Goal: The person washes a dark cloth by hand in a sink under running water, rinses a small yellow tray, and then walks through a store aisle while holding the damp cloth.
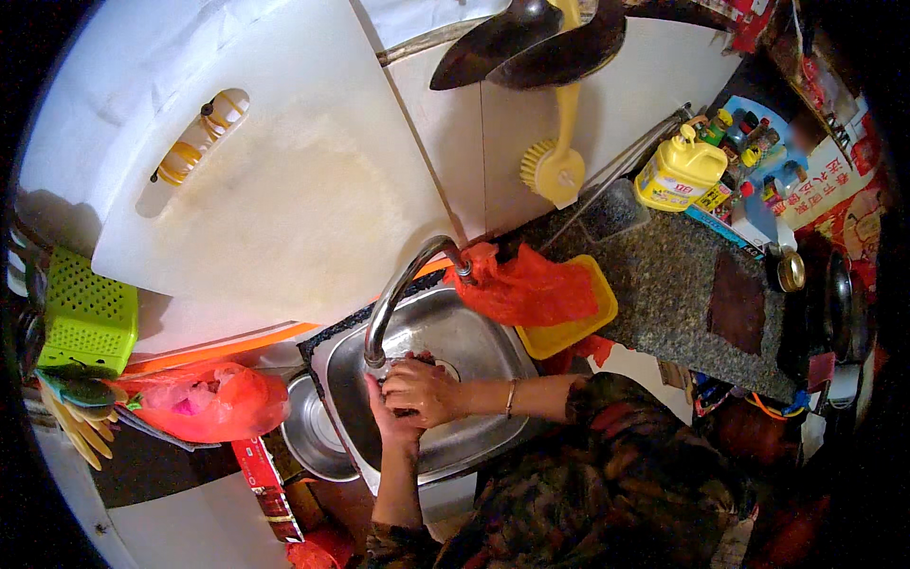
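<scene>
Both of my hands are together over the metal sink (488, 332), just below the mouth of the curved faucet (384, 322). My right hand (425, 393) reaches in from the right, a bracelet on its wrist, with its fingers bent over my left hand (387, 415). The left one comes up from below and its fingers are mostly covered. Between and behind the fingers shows something dark and reddish, too hidden to name. Whether water is running I cannot tell.
A yellow tray (559, 334) with a red plastic bag (531, 284) adjoins the sink's right. Left stand a metal basin (318, 431), another red bag (213, 403) and a green perforated holder (90, 313). A large white cutting board (275, 180) leans behind; a yellow jug (681, 171) stands far right.
</scene>
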The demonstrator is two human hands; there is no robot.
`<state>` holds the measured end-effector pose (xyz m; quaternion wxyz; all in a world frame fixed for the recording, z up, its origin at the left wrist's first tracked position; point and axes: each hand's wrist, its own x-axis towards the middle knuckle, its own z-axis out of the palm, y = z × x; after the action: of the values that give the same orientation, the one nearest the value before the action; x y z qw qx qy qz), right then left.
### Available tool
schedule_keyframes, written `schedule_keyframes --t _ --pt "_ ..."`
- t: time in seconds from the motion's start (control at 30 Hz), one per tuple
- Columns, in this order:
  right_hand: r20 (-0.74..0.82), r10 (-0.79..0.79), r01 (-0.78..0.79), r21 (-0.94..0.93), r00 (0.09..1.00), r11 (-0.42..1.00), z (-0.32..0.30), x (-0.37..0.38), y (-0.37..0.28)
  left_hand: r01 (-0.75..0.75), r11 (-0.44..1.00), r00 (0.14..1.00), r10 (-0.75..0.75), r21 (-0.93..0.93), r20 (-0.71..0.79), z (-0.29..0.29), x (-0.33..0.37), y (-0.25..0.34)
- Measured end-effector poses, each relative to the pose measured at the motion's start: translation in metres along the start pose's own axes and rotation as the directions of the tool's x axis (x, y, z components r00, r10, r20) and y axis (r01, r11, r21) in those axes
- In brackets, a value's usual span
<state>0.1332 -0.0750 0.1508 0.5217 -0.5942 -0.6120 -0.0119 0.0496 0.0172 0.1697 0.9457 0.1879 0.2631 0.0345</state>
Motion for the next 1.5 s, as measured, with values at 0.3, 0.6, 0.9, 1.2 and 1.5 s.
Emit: schedule_keyframes --t 0.3,0.6,0.9,1.2,1.5 --pt "-0.079 0.145 -0.149 -0.055 0.986 0.987 0.011 0.016 0.011 0.020 0.998 0.987 -0.009 0.064 -0.161 -0.043 0.041 -0.022" --pt "-0.093 0.427 -0.424 0.058 0.899 0.904 0.018 0.019 0.028 0.051 0.923 0.944 0.081 0.383 -0.320 -0.071 0.073 -0.040" --pt "0.110 0.932 -0.859 0.437 0.346 0.267 0.040 -0.009 0.082 0.201 0.625 0.894 0.199 0.754 -0.402 -0.081 0.091 -0.036" --pt "0.038 0.916 -0.755 0.580 0.399 0.305 -0.006 -0.042 0.072 0.048 0.983 0.972 -0.006 0.176 -0.234 -0.057 0.082 -0.007" --pt "-0.030 0.576 -0.569 -0.206 0.817 0.796 -0.090 -0.061 0.023 0.021 0.650 0.945 0.235 0.760 -0.227 -0.023 0.088 -0.014"
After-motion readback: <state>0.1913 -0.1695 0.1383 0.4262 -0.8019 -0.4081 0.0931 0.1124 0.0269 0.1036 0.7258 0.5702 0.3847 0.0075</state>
